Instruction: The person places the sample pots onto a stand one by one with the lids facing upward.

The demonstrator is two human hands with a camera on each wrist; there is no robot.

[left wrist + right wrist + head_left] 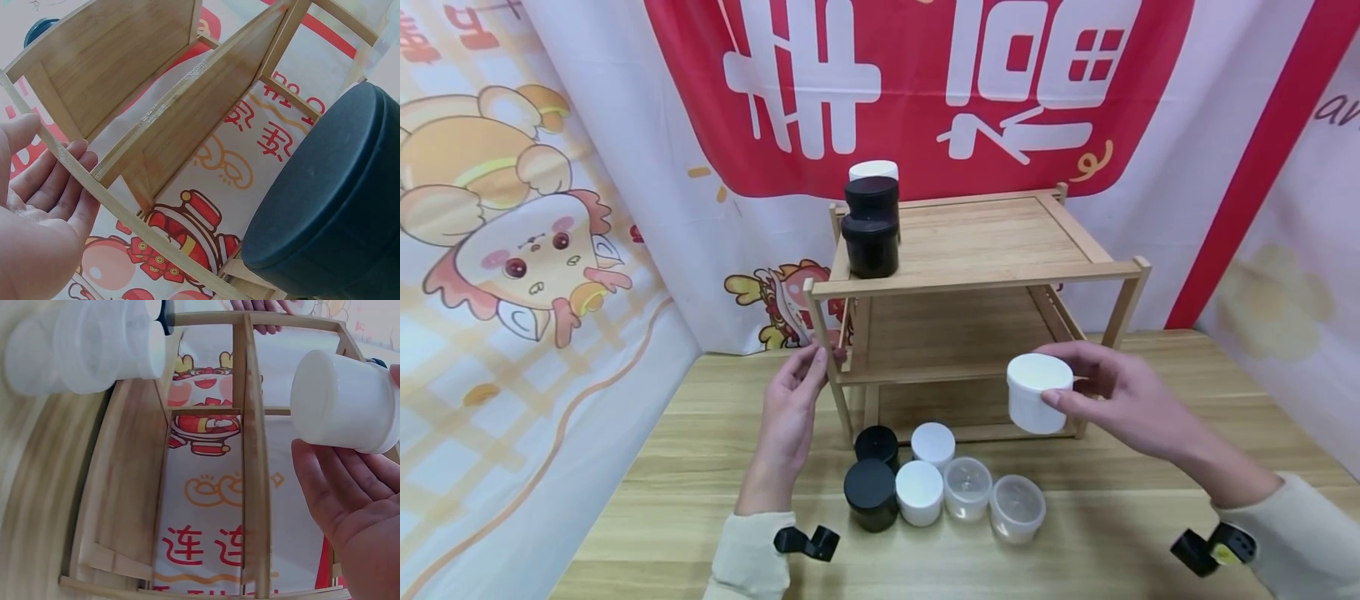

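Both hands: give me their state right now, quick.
Left hand: holding the wooden rack by its left front post.
Right hand: holding a white lidded jar, off the table.

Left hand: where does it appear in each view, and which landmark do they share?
Head: left hand left of centre, gripping the left side of the wooden shelf.
Left wrist: large, at the lower left.
Right wrist: partly visible at the top edge, slightly right of centre.
Shared landmark: the wooden shelf.
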